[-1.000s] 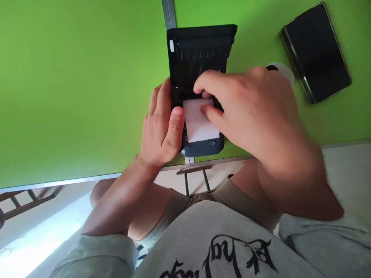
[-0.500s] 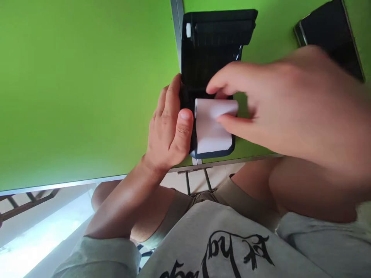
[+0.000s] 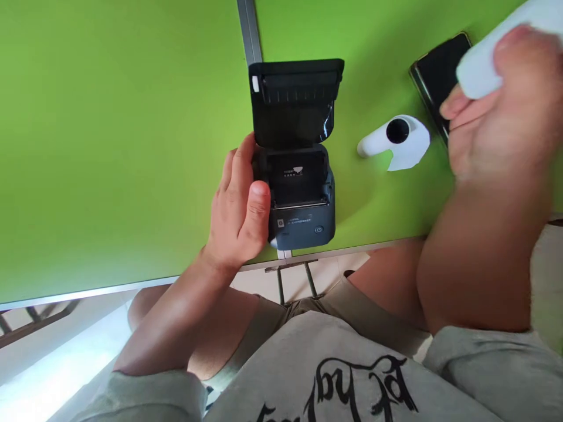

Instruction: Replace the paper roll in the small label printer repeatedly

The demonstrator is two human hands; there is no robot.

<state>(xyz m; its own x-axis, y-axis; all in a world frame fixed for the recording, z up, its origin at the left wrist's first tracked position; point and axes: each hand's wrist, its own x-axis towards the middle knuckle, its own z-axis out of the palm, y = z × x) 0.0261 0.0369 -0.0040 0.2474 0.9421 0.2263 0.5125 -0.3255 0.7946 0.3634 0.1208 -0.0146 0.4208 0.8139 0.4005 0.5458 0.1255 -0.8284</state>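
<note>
A dark portable printer [image 3: 303, 231] stands at the table's front edge, with its lid [image 3: 297, 97] raised. No roll shows in its compartment, where a printed label is visible. My left hand [image 3: 237, 211] grips the printer's left side, thumb along the rim and fingers behind. To the right lies a white paper roll [image 3: 416, 149], its dark core showing and a loose end with an uneven edge. My right hand [image 3: 514, 111], blurred, is closed around a smooth white rounded object [image 3: 479, 67], cut off by the frame; its kind is unclear.
A black phone-like device [image 3: 440, 70] lies at the upper right, partly behind my right hand. A grey metal strip [image 3: 250, 32] crosses the green table [image 3: 109, 146]. The table's metal edge [image 3: 153, 281] runs just above my legs.
The paper roll has left the printer and lies on the table to its right. My right hand has moved up and right and holds a white object. My left hand stays on the printer.
</note>
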